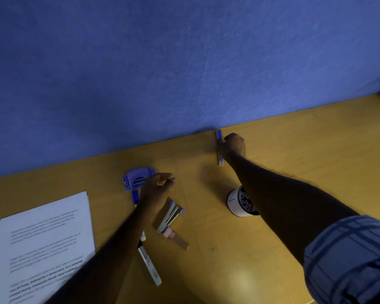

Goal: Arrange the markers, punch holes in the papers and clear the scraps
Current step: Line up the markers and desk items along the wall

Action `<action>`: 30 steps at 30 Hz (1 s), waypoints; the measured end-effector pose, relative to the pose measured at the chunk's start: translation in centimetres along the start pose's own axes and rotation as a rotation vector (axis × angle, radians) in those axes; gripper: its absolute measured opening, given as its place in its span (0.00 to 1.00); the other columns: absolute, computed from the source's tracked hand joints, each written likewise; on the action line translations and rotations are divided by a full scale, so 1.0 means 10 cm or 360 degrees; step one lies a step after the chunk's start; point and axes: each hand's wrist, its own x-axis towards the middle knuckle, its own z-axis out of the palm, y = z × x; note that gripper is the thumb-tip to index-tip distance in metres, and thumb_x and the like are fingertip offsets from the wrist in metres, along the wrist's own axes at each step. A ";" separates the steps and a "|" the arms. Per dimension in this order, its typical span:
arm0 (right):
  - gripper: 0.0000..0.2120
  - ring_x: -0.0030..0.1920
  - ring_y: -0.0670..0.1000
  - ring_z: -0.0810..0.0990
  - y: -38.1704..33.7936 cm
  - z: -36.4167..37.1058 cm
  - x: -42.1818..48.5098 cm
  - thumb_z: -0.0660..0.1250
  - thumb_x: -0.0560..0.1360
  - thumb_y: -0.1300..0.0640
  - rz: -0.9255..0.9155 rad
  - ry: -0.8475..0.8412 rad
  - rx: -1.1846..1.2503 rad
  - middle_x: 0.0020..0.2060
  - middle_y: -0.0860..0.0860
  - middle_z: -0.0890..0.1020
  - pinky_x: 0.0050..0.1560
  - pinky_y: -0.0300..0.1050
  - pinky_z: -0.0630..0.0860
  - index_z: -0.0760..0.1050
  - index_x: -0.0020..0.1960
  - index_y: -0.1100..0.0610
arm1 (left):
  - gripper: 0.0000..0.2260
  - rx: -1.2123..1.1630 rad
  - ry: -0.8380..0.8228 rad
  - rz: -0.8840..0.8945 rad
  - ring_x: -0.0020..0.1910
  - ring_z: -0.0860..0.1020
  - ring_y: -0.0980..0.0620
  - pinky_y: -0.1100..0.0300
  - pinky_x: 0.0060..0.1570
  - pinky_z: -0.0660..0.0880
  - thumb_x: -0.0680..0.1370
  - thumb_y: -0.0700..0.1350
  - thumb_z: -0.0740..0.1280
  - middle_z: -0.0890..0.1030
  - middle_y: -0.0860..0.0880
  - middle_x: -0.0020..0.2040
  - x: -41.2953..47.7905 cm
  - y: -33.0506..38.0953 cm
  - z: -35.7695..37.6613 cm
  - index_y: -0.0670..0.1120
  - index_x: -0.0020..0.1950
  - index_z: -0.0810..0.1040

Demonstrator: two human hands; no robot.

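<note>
My right hand [234,144] is stretched to the back of the wooden table [294,150] and closed on a blue-capped marker [219,148] lying against the blue partition. My left hand [157,187] hovers with fingers loosely curled and apart, holding nothing, over a loose group of markers [170,216]. Another marker [149,265] lies nearer me, partly under my left forearm. A blue hole punch [136,178] sits just left of my left hand. A stack of printed papers [46,238] lies at the front left.
A white cylindrical desk bin [239,202] with dark scraps inside stands under my right forearm. A blue fabric partition [184,62] closes off the back of the table. A blue-capped marker [134,197] lies below the punch.
</note>
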 end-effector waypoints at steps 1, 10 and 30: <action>0.13 0.42 0.50 0.79 -0.03 -0.03 -0.06 0.67 0.76 0.50 -0.0047 0.0014 -0.0021 0.45 0.53 0.82 0.34 0.42 0.73 0.78 0.53 0.59 | 0.10 0.0032 0.0011 0.0017 0.55 0.79 0.52 0.58 0.52 0.77 0.78 0.46 0.67 0.82 0.48 0.55 -0.02 -0.01 -0.02 0.47 0.59 0.78; 0.17 0.52 0.51 0.80 -0.26 -0.03 -0.88 0.69 0.75 0.48 -0.0697 -0.0010 -0.0352 0.54 0.53 0.81 0.49 0.47 0.80 0.77 0.60 0.56 | 0.10 0.0397 0.0123 0.0200 0.47 0.78 0.57 0.70 0.41 0.69 0.77 0.45 0.69 0.81 0.51 0.49 -0.38 -0.21 -0.39 0.44 0.56 0.80; 0.13 0.52 0.56 0.80 -0.37 0.62 -2.79 0.62 0.77 0.49 -0.1170 -0.0468 -0.0800 0.50 0.55 0.81 0.45 0.48 0.77 0.79 0.52 0.57 | 0.12 0.1774 -0.0091 0.0550 0.54 0.76 0.50 0.56 0.53 0.74 0.80 0.52 0.60 0.76 0.49 0.57 -1.30 -1.07 -1.02 0.48 0.60 0.74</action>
